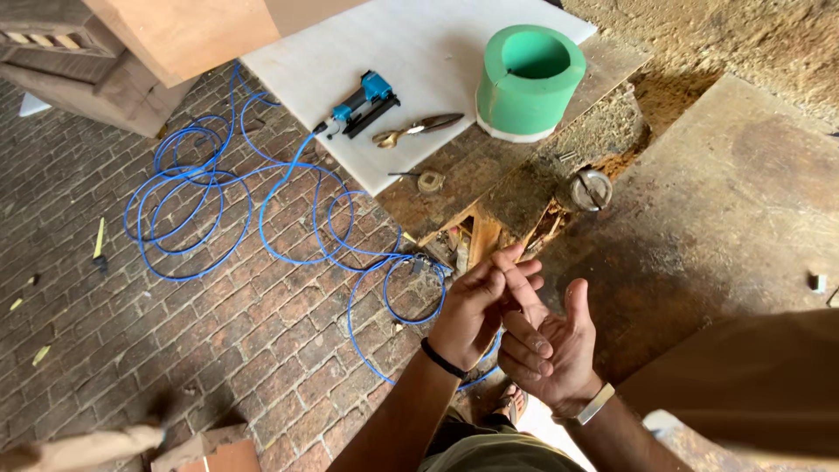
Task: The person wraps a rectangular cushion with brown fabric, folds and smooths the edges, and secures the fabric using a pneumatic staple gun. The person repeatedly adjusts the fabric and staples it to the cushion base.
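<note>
Presently, head view: only one view is given, looking down on both hands above a brick floor and a rough bench.
Left hand: raised before the body, a dark band at the wrist; its fingertips are pressed together and closed upon the forefinger of the other hand.
Right hand: held palm up, fingers loosely spread and half curled, thumb standing free; a pale strap is worn at the wrist. Nothing else is seen to be held in it.
Step in hand: a finger of the right hand is judged to be rubbed, picked at or checked by the left; no tool is gripped.
Nail gun: blue and black, laid on the white board near that board's left edge, well apart from both hands.
Air hose: blue, run from the nail gun off the board and coiled loosely over the bricks.
Scissors: brass-coloured, laid just beside the nail gun on the board.
Green cylinder: hollow, stood upright at the board's right edge.
Round metal fitting: set on the bench near its sawdust-strewn corner.
Next move: a reach forward across the bench would be called for before any tool could be taken up.
</note>
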Tool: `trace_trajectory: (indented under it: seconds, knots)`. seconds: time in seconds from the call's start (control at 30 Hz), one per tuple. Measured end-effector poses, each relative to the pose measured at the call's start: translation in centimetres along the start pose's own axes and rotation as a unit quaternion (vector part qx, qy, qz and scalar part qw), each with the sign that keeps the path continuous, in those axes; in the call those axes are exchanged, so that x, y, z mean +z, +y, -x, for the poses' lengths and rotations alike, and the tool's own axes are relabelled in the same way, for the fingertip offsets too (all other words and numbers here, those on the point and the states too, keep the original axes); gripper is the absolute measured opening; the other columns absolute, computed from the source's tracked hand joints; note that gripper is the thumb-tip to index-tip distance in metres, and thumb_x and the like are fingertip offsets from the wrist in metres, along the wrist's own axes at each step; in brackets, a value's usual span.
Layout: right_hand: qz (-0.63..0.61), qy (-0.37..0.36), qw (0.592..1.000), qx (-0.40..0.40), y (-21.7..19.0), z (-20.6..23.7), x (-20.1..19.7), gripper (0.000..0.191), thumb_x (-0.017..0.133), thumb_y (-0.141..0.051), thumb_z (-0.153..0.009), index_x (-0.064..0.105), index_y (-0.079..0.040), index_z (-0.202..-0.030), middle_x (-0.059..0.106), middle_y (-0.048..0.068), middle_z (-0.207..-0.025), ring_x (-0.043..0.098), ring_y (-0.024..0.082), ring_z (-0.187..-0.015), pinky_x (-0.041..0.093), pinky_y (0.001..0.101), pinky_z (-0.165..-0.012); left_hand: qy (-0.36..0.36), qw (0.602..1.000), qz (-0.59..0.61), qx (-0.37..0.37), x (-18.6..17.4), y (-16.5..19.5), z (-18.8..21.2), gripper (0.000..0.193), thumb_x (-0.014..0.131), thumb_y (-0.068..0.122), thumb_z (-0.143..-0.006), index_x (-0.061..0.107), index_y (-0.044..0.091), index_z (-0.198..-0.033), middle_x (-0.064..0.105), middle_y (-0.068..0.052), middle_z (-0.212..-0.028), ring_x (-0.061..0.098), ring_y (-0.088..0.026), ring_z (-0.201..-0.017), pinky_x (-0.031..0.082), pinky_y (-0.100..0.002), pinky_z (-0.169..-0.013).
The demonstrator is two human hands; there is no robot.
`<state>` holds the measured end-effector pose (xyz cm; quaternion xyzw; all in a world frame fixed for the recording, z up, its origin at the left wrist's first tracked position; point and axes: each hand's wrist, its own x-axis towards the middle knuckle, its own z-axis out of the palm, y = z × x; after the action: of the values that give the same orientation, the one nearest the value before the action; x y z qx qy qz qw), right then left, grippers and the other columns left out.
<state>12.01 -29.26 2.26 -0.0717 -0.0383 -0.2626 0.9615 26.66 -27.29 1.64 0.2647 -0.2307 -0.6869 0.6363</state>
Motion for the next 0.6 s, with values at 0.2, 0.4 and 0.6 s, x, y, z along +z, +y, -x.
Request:
trace_trajectory:
  seconds: [0.2, 0.4, 0.6]
  knots:
    - [0.038, 0.076, 0.994, -0.068, -2.4, -5.6, -1.9, 0.096, 0.033, -0.086, -0.092, 0.033, -0.018, -0.16, 0.06, -0.001, -0.061, 0.05, 0.009, -0.039, 0.041, 0.0238, -0.039, 0.032, 0.97, -0.229, -0.074, -6.7, 3.5, -6.9, 0.047, 0.066, 0.02, -0.097, 0.058, 0.006, -0.141, 0.07, -0.011, -0.131, 0.069, -0.022, -0.114, 0.058, -0.036, -0.099]
    - [0.055, 0.121, 0.98, -0.147, -4.3, -12.9, -4.5, 0.082, 0.047, -0.07, -0.098, 0.045, -0.011, -0.154, 0.07, 0.003, -0.091, 0.06, 0.011, -0.056, 0.046, 0.0231, -0.049, 0.128, 0.911, -0.385, -0.079, -22.3, 8.5, -19.8, 0.037, 0.07, 0.012, -0.092, 0.065, 0.008, -0.128, 0.074, -0.011, -0.118, 0.072, -0.016, -0.1, 0.06, -0.032, -0.086]
    - [0.053, 0.153, 0.949, -0.272, -4.9, -16.9, -5.4, 0.062, 0.06, -0.047, -0.096, 0.053, -0.008, -0.144, 0.07, 0.007, -0.109, 0.06, 0.013, -0.074, 0.048, 0.0234, -0.057, 0.111, 0.599, -0.788, 0.091, -33.8, 13.6, -32.0, 0.053, 0.076, 0.027, -0.083, 0.063, 0.001, -0.127, 0.066, -0.024, -0.129, 0.061, -0.04, -0.123, 0.047, -0.044, -0.107]
